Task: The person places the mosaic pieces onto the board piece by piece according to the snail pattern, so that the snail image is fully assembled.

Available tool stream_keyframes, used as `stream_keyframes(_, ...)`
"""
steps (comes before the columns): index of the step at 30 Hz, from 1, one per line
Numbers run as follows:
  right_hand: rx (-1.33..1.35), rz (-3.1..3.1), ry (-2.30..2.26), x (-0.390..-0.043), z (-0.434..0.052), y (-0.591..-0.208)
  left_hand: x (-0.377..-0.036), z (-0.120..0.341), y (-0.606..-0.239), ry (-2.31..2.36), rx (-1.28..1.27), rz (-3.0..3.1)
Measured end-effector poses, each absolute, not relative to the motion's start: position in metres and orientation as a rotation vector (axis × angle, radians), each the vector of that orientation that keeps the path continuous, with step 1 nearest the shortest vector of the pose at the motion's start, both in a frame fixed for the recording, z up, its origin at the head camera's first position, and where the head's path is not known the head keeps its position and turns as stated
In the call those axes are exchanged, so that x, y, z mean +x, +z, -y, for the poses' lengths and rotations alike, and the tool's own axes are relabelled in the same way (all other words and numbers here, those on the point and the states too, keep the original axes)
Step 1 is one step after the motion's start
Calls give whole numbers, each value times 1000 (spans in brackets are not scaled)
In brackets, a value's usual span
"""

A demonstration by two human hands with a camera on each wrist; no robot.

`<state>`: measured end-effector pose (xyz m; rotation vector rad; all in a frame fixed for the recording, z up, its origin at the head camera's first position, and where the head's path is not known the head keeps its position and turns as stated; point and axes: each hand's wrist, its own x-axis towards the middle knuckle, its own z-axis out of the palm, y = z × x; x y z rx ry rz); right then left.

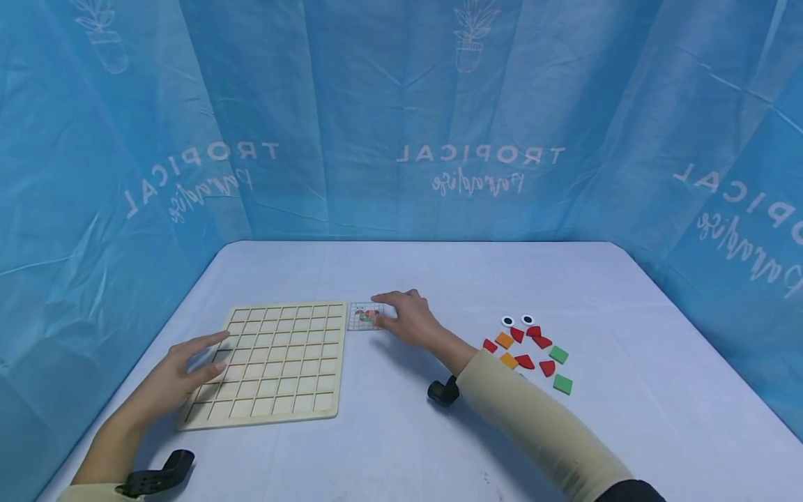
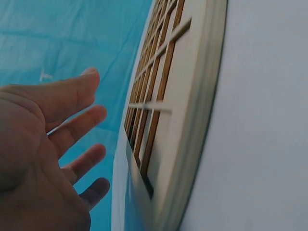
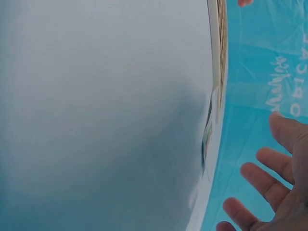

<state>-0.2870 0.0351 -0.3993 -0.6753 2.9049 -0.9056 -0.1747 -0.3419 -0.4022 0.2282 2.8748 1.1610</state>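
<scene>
Apparently barely begun, with left hand spread wide beside the unfilled wooden board at frame left, right hand parted wide near the picture card at center, and colored tiles plus 2 eyes lying unplaced at right.

The person's right sleeve is long, plain and pale beige, lightly creased and ending close to the wrist, with a patch of black material at the bottom edge of the head view and a small black device with a rounded end beside the cuff. A strip of matching beige left sleeve shows next to a black wrist strap dotted with small holes, which carries a bent, round-ended black housing. The left hand and right hand are bare.
</scene>
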Motion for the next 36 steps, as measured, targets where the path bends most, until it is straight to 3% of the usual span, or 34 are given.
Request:
stream_keyframes(22, -601, -2923, -758, -306, -23, -405, -186, 373, -417, 1177, 276, -2820)
stream_keyframes(36, -549, -2939, -685, -310, -24, -408, -190, 387, -424, 1308, 463, -2721)
